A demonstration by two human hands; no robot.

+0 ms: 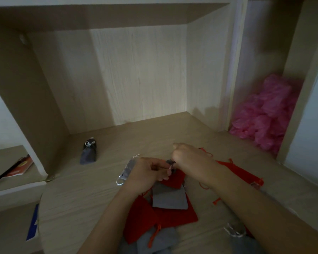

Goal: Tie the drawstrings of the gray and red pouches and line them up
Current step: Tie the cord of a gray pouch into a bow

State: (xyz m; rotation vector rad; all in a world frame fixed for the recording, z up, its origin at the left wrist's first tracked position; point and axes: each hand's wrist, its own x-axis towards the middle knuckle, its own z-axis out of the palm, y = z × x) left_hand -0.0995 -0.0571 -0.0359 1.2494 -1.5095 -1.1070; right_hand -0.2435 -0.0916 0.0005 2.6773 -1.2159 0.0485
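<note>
Wood-grain desk (99, 189), near its front edge: my left hand (147, 174) and right hand (189, 162) each pinch the drawstring (170, 167) of the gray pouch (170, 161). Soft, light cloth, likely slippery cord; hold near the neck.

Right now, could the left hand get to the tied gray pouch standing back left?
Probably yes: only bare desk lies between the left hand and the tied gray pouch. But that hand pinches a drawstring together with the right hand, so it would have to let go first.
</note>
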